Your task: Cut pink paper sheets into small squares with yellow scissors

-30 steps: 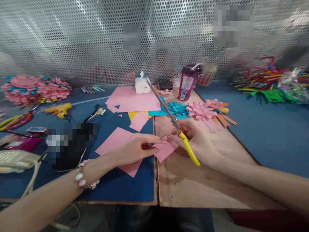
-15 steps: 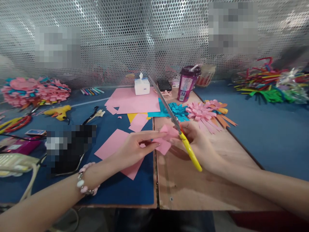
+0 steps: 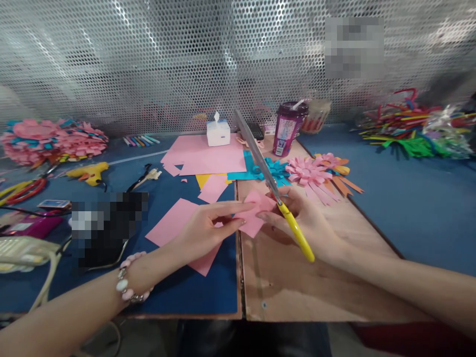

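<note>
Paper (image 3: 254, 218) spans between left hand (image 3: 203, 225) and right hand (image 3: 314, 225), both pinching it; the right also grips scissors (image 3: 296, 231).

Matt paper piece (image 3: 252, 219), shiny metal scissor blades (image 3: 256, 150) — glossy plastic handle (image 3: 296, 232), smooth wooden tabletop (image 3: 297, 292)

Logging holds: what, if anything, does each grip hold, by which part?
The left grip holds the small pink paper by its left side; the right grip pinches its right side and carries the yellow-handled scissors at the handles.
</note>
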Tool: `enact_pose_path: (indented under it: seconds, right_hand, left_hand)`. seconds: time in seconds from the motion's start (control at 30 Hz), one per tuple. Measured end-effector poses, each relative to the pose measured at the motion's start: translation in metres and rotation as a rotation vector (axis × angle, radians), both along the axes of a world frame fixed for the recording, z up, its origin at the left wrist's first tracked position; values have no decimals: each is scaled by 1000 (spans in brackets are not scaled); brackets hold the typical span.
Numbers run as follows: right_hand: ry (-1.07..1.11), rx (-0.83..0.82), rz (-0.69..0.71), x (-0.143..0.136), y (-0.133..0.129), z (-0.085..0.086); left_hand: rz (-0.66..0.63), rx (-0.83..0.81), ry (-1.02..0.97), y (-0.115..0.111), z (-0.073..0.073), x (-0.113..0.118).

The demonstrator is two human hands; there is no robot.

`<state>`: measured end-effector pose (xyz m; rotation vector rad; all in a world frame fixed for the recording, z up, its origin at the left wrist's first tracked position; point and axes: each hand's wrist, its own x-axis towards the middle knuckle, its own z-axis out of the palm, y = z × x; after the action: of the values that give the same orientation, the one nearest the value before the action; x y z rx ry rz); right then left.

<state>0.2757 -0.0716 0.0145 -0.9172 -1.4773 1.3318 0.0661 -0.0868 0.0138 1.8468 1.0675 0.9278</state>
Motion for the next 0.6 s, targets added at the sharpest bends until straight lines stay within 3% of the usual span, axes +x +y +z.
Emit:
enact_pose_path:
  seconds: [0.4,0.6]
  right_hand:
    - [56,-107,31,5,4,-1]
    - [-36,-24,-3,7,5,-3]
  left_hand:
    - [34,-18,1,1,3,-3]
    - [40,-75,-1,2,1,-3]
